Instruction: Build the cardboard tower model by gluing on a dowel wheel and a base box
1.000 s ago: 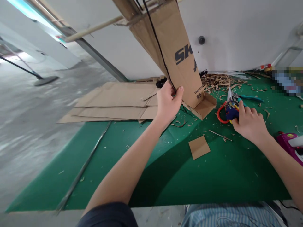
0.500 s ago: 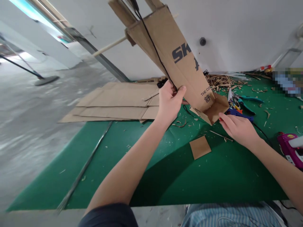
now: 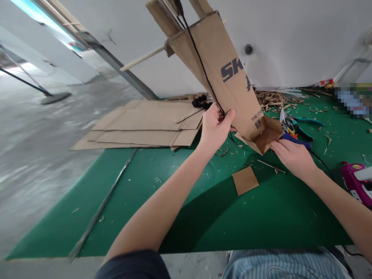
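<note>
A tall brown cardboard piece (image 3: 229, 85) with dark lettering leans up over the green mat, with a black cord (image 3: 200, 58) running down its edge. My left hand (image 3: 215, 128) is closed round its lower edge, thumb on the front. My right hand (image 3: 292, 157) touches the folded bottom flap (image 3: 269, 135) with its fingertips; the fingers are stretched out and hold nothing. A blue glue gun (image 3: 295, 140) lies just behind that hand.
Flat cardboard sheets (image 3: 139, 124) lie at the mat's far left. A small cardboard square (image 3: 245, 180) sits mid-mat. Cardboard scraps (image 3: 276, 99), teal pliers (image 3: 305, 121) and a purple device (image 3: 359, 182) are at the right. A metal rod (image 3: 101, 209) lies on the left.
My right hand let go of the blue glue gun and moved left to the cardboard's bottom flap. The cardboard piece shifted right with my left hand.
</note>
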`<action>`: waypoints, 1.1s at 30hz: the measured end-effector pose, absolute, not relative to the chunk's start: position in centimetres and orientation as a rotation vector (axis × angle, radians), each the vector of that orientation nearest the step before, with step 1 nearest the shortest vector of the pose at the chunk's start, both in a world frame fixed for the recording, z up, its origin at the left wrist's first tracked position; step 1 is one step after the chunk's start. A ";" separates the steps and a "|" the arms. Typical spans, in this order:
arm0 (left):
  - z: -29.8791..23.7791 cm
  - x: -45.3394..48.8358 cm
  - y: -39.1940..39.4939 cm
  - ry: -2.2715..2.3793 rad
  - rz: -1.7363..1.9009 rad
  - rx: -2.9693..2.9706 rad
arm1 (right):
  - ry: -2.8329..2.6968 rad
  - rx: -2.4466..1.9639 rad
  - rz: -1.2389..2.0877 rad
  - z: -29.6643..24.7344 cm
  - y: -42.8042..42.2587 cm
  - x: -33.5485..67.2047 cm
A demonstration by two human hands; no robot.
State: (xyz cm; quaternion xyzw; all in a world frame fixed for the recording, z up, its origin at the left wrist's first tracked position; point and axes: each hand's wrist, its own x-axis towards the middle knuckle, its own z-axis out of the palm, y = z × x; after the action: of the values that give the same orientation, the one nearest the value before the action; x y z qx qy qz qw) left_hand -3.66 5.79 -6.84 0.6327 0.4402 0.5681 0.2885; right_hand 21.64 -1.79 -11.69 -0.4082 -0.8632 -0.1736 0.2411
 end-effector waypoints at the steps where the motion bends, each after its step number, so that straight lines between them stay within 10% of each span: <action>1: -6.9 -3.6 5.8 1.174 1.516 1.688 | -2.369 -1.117 -0.464 -11.7 -1.8 21.7; 33: -6.8 -1.8 3.4 1.279 1.550 1.812 | -2.078 -1.258 -0.236 -11.4 -2.8 19.3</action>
State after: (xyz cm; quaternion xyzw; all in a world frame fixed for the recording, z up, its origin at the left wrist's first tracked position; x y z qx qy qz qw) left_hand -1.84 3.42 -6.77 0.6538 0.4615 0.5594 0.2161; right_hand 19.27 -2.80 -11.39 -0.4841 -0.7996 -0.0909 0.3435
